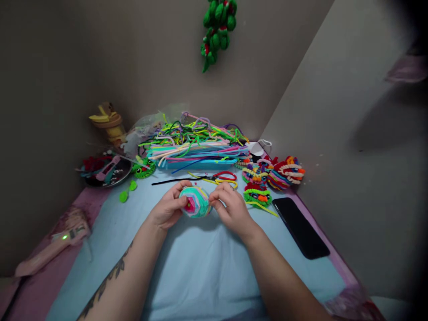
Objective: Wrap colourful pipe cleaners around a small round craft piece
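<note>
Both my hands hold a round piece wound from pastel pipe cleaners (196, 201), teal, pink and yellow with a red-pink centre, just above the light blue cloth (200, 263). My left hand (169, 206) grips its left side, fingers curled round it. On its right edge my right hand (229, 206) pinches with closed fingers. A big heap of coloured pipe cleaners (195, 142) lies beyond the hands.
Red-handled scissors (222, 177) and a black pipe cleaner (174, 180) lie just past the hands. Finished bright pipe-cleaner figures (272, 176) sit at the right, a black phone (300, 227) nearer. A dark dish (107, 171), a green figure (144, 168) and a pink glue gun (55, 245) are at the left. Walls close in.
</note>
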{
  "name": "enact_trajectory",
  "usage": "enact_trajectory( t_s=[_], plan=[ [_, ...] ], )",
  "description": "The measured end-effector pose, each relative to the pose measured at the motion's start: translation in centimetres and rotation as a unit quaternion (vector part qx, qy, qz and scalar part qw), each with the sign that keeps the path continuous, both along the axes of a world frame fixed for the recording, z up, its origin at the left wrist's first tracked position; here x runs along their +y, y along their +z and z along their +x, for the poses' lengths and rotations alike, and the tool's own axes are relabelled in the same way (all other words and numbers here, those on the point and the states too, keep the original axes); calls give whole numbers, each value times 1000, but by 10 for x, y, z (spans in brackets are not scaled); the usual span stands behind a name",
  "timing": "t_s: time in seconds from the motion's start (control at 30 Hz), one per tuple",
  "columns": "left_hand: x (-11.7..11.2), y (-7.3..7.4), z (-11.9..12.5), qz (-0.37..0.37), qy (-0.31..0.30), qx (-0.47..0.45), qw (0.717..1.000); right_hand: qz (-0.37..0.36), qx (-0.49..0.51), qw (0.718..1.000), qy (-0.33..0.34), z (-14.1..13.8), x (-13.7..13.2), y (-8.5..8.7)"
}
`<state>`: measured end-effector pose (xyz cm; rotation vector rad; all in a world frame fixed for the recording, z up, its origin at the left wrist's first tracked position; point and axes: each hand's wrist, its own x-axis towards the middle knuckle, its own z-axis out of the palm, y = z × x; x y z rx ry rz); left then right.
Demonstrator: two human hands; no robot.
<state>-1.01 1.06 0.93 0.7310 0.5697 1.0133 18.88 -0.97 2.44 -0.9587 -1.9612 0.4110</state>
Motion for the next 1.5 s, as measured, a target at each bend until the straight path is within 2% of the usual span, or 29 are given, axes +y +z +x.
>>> enact_trajectory(
  t_s=[0.1, 0.2, 0.3, 0.4, 0.5, 0.63, 0.73, 0.87, 1.07, 1.33, 1.5],
  plan=[
    [0, 2, 3, -31, 2, 15, 999, -13, 32, 999, 0, -2, -1, -2],
    [2, 3, 4, -54, 7, 26, 998, -37, 71, 996, -29, -7, -1, -6],
    [4, 1, 6, -64, 2, 27, 998, -54, 115, 988, -92, -11, 4, -10],
    [0, -3, 13, -84, 10, 38, 996, -80, 186, 963, -180, -16, 10, -16],
    [-6, -4, 29, -54, 42, 64, 996, -114, 223, 943, -218, -20, 13, -21],
    [-10, -1, 45, 22, 160, 27, 987, -143, 222, 949, -170, -28, 8, -22],
    [-8, 2, 44, -7, 198, -10, 980, -145, 210, 957, -139, -33, 3, -21],
    [-5, 2, 38, -55, 202, -14, 978, -149, 203, 958, -140, -35, 1, -17],
    [-6, 3, 37, -83, 191, -20, 978, -97, 170, 971, -138, -30, 4, -16],
    [-2, 2, 32, -158, 158, -36, 974, -238, 242, 927, -158, -21, 15, -25],
    [0, 1, 31, -174, 147, -45, 973, -294, 282, 906, -117, -20, 18, -22]
  ],
)
